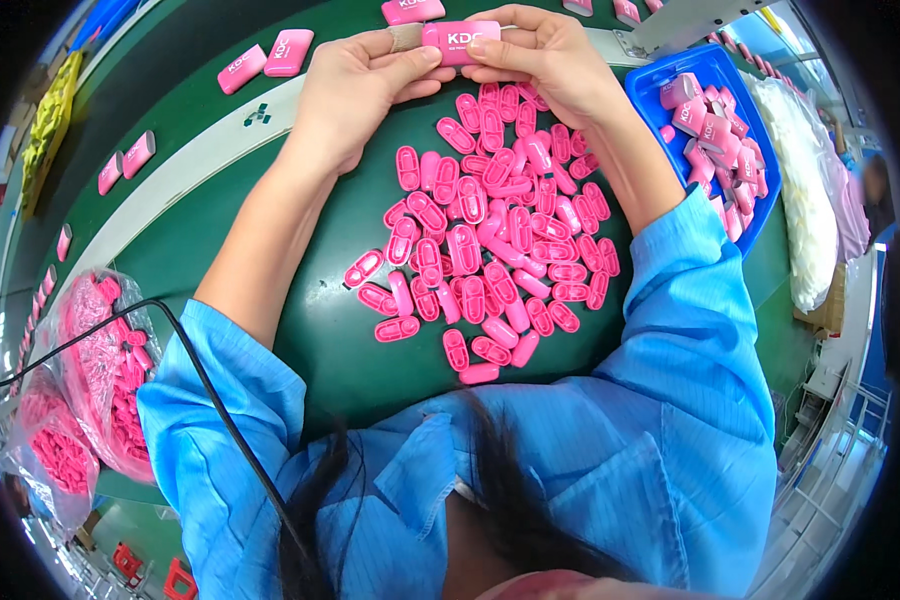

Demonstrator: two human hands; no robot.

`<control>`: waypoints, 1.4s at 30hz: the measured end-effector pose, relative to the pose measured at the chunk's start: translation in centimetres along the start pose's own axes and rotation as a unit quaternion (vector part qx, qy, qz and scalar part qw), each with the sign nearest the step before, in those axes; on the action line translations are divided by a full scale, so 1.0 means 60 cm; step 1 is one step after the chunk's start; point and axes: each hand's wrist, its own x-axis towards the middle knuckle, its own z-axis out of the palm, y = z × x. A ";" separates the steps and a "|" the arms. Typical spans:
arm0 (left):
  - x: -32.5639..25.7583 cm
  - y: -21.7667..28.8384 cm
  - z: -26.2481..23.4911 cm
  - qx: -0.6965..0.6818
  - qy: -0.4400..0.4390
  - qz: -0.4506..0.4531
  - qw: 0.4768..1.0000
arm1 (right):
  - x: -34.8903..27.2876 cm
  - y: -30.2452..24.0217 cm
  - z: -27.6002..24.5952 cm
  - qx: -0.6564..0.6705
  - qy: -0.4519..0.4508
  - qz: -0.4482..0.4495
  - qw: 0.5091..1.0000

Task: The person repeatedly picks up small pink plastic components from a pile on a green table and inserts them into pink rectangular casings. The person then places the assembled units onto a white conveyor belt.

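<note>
Hair [510,480], six o'clock. Pink case [459,35], twelve: my left hand [345,85] and right hand [560,70] pinch its ends; I'd keep thumbs light, edges level.

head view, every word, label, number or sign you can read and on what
Pink case, in left hand and right hand: white capitals, wording withheld; smaller line unreadable.
Belt cases on green belt: white lettering; farther ones blurred.
Tray cases in blue tray: white lettering, partly hidden.
White strip: green mark, no readable words.
</note>
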 end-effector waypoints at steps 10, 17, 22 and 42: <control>-0.009 0.005 0.022 0.108 0.041 0.038 0.993 | -0.009 0.003 0.001 -0.010 0.033 -0.018 0.999; -0.041 0.014 0.069 0.321 0.097 0.118 0.935 | -0.030 0.007 0.060 -0.100 0.100 -0.141 0.980; -0.061 0.048 0.077 0.422 0.095 0.076 0.898 | -0.041 -0.011 0.077 -0.149 0.126 -0.179 0.964; -0.155 0.057 -0.019 0.602 -0.132 0.247 0.748 | 0.126 0.002 -0.176 -0.689 0.205 -0.083 0.690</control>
